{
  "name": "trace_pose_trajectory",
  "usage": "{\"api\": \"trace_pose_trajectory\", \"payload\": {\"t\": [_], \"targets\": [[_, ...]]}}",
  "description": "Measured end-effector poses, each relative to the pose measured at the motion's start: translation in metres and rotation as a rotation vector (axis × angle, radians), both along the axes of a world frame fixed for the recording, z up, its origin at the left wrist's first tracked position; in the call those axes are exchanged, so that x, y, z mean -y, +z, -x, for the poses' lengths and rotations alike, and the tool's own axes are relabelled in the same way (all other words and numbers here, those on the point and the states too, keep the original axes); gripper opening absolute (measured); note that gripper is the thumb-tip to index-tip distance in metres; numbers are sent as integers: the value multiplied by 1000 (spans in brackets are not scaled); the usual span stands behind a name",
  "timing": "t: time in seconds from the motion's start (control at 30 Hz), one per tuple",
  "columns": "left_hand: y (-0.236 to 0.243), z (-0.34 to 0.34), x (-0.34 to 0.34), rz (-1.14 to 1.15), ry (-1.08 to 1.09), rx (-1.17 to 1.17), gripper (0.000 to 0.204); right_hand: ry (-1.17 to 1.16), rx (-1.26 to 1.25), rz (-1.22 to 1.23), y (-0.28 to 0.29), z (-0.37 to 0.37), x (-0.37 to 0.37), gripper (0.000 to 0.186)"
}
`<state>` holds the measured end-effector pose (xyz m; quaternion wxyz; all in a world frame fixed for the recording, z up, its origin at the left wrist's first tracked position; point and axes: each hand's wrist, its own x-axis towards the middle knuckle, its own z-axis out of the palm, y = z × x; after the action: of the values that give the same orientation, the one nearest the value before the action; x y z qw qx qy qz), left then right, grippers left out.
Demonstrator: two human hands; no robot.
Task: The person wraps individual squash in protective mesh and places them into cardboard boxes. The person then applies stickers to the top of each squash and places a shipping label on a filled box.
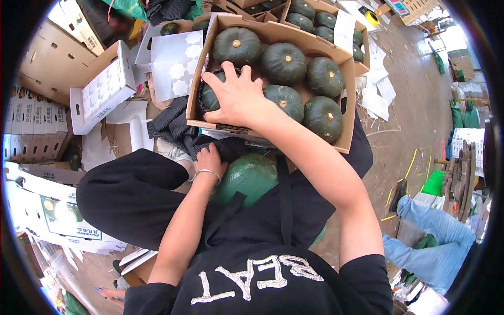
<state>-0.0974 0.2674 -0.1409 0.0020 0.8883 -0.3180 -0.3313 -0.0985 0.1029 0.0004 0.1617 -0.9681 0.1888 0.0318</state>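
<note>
A brown cardboard carton (348, 68) holds several round dark green pumpkins (283, 63) with tan stem stubs. My right hand (236, 97) reaches into its near left corner, fingers spread around the top of one pumpkin (211, 98). Black netting or ruffled cloth shows beside that pumpkin; my palm hides much of it. Below the carton's near edge, my left hand (209, 161), with a bangle at the wrist, has its fingers curled on a dark ribbed cloth (231, 148). Its fingertips are partly hidden. A rounded green plastic-wrapped thing (248, 177) sits between my legs.
Another carton of pumpkins (325, 21) stands behind on the right. To the left are an open white carton (105, 92), a patterned white sheet (177, 63) and stacked printed cartons (63, 210). Paper scraps (377, 86) litter the floor. A person in jeans (430, 236) is at the right.
</note>
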Motion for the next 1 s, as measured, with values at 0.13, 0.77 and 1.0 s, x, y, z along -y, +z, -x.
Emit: {"api": "trace_pose_trajectory", "payload": {"t": [0.13, 0.77, 1.0], "targets": [[-22, -7, -12, 22, 4, 33, 42, 82, 363, 140, 1, 33, -28, 59], [147, 4, -36, 947, 677, -1316, 26, -62, 225, -1368, 6, 156, -38, 26], [155, -1, -19, 1027, 119, -296, 48, -487, 578, -816, -9, 141, -55, 15]]}}
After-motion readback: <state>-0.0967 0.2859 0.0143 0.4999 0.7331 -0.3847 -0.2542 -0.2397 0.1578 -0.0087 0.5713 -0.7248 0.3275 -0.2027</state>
